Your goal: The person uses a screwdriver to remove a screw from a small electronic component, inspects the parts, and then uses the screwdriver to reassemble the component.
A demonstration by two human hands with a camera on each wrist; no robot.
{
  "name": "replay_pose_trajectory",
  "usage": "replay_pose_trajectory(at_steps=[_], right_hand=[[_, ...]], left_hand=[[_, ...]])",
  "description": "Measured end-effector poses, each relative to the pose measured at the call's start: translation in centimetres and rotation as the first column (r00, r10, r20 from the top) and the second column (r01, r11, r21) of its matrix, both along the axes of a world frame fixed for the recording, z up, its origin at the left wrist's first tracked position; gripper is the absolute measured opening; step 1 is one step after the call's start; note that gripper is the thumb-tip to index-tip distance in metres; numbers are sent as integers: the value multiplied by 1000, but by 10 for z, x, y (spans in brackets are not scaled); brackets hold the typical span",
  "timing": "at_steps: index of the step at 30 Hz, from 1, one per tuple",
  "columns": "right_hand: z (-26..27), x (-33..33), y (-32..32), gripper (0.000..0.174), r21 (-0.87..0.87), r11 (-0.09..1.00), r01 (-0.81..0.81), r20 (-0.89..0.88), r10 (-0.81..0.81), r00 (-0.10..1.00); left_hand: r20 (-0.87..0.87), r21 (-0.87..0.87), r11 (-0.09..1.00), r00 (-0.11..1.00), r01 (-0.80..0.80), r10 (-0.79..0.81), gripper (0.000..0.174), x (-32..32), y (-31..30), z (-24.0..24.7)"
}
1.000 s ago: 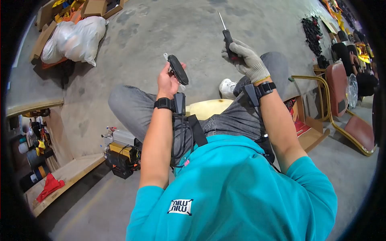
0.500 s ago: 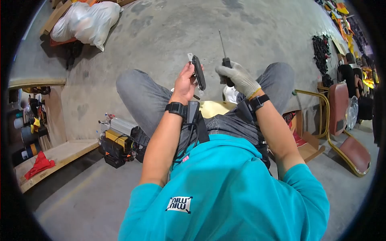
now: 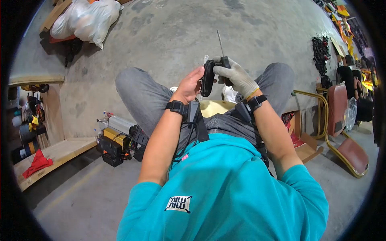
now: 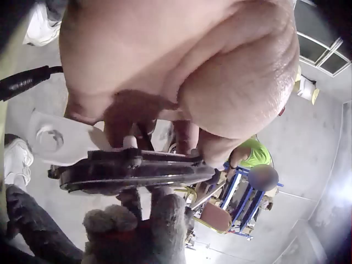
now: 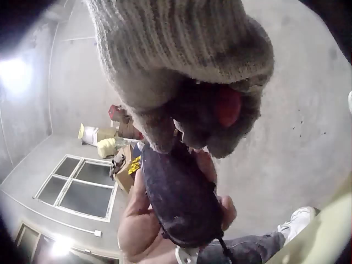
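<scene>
The left hand pinches the black oval part, seemingly light and rigid, by its edges, while the gloved right hand grips a screwdriver.

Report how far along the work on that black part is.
Done: black part and screwdriver are both held up side by side. In hand: the left hand grips the part; the gloved right hand grips the screwdriver and touches the part. Left: the blade points up, away from the part, so tool work looks unstarted.
</scene>
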State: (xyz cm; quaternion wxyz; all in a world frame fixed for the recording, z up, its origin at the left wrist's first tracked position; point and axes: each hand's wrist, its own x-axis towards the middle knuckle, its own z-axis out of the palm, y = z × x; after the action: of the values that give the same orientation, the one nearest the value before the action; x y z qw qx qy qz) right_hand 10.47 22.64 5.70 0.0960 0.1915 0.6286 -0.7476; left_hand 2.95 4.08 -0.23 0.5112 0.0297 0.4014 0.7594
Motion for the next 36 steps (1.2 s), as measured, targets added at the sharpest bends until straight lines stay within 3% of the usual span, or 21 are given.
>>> replay_pose_trajectory(at_steps=[4,8,11,13,17,20,22,25,26,28,32,34,36], right_hand=[[-7,0,3,42,-104,994,-37,19,39,999],[0,2,8,40,-166,983,-74,23,79,997],[-8,0,7,35,-137,991,-11,16,13,1000],[-7,0,10,31,-128,992,14,18,-12,1000],[-6,0,16,29,-147,989,24,5,-23,1000],[-7,0,20,29,-142,990,23,-24,-27,999],[-5,0,24,30,-141,986,92,0,-93,996],[-5,-1,28,30,-152,984,88,5,-89,996],[-6,0,29,30,-150,985,88,6,-88,996],[-3,0,28,31,-152,985,81,3,-82,997],[2,1,26,30,-149,985,83,6,-83,996],[-1,1,28,30,-175,985,12,-10,-14,1000],[-5,0,28,29,-184,983,14,-17,-17,1000]], left_hand=[[-54,-77,994,995,81,-86,45,5,4,-2],[-43,-49,989,989,141,-143,46,6,-1,10],[-9,-49,993,994,108,-108,47,3,-3,2],[-118,-64,998,993,-3,-5,46,1,-2,-5],[-187,-40,999,982,-34,26,46,-1,-4,-12],[-190,-118,988,979,-101,78,42,1,-6,3],[-312,-448,885,950,-127,-22,39,1,-7,20],[-290,-567,804,957,-181,11,30,0,-5,5],[-289,-565,805,957,-181,12,30,-3,-5,-1],[-286,-513,858,943,0,-171,26,-8,-10,-7],[-153,-377,925,982,46,-111,23,0,-6,-3],[-149,-172,985,987,28,-54,24,3,-3,5],[-95,-111,990,991,85,-96,30,4,-4,18]])
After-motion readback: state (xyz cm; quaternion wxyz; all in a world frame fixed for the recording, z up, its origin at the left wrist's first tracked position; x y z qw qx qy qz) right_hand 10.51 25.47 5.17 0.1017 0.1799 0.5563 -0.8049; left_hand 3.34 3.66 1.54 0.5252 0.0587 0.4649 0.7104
